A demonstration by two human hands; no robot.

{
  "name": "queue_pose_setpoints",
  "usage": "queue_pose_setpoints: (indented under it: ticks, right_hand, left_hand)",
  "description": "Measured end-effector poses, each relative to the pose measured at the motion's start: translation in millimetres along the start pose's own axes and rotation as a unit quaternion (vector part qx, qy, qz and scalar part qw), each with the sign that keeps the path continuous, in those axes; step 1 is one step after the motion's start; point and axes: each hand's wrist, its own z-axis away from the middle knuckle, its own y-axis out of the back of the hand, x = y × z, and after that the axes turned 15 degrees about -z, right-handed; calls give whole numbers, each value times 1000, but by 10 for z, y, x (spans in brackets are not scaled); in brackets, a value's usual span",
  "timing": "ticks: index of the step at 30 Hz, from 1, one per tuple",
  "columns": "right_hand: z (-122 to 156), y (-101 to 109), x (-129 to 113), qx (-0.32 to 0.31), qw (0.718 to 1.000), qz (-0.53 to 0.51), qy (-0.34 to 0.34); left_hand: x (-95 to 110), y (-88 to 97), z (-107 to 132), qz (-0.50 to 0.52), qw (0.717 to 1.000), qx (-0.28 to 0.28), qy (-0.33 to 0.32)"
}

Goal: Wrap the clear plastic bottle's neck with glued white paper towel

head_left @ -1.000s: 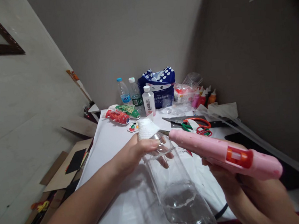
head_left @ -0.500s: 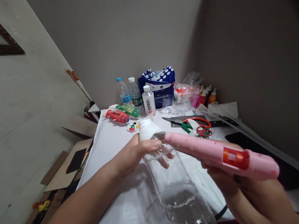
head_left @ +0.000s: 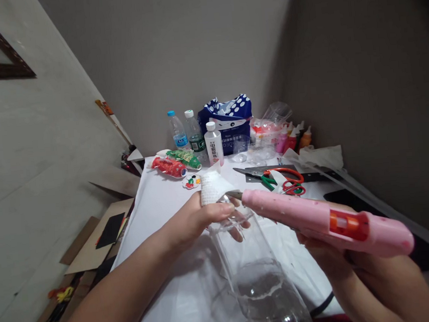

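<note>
My left hand [head_left: 200, 217] is wrapped round the upper end of a clear plastic bottle [head_left: 258, 272], which slants down toward me. A white textured cloth piece [head_left: 216, 185] covers the bottle's far end, just above my thumb. In my right hand [head_left: 331, 256] is a pink hot glue gun [head_left: 298, 214] with an orange part showing in its side. Its metal tip is at the near edge of the white cloth, close to my left thumb. Whether the tip touches the cloth I cannot tell. The glue gun hides part of my right fingers.
Red and green fish-shaped crafts [head_left: 170, 167] lie at the back left, near several bottles [head_left: 213, 146] and a blue bag [head_left: 230, 129]. Scissors [head_left: 276, 175] lie beyond the glue gun. Paint bottles [head_left: 291, 139] stand at the back right. A black cord [head_left: 323, 306] runs below my right hand.
My right hand and the glue gun have shifted slightly to the right. My left hand keeps its hold on the bottle, almost unmoved.
</note>
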Motion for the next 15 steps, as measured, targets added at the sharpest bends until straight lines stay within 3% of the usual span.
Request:
queue_pose_setpoints:
  ticks: [15]
  right_hand:
    - [140, -10, 65, 56, 997, 8, -45]
  left_hand:
    - [-2, -3, 3, -2, 1000, 1, 8]
